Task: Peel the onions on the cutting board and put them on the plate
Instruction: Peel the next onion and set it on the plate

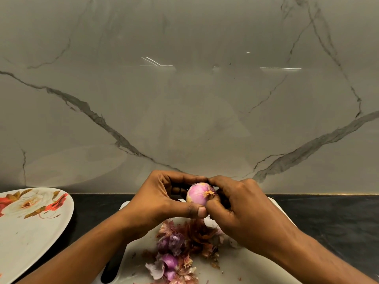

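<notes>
Onion [200,194], pink-white and mostly bare of skin, is held in the air between both hands, above the far part of the cutting board [256,265]. Left hand [164,198] grips it, thumb underneath, fingers curled over the top and back. Right hand [246,212] curls against its right side, thumb and fingertips pinching at the fibrous end. Loose peels [184,244] lie heaped on the board beneath the hands. Flowered plate [30,238] sits left on the dark counter [328,222], well apart from the onion.

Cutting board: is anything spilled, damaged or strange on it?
Only peeling waste: loose onion skins lie heaped on the cutting board below the onion, with small flakes scattered around them. Nothing looks damaged.
</notes>
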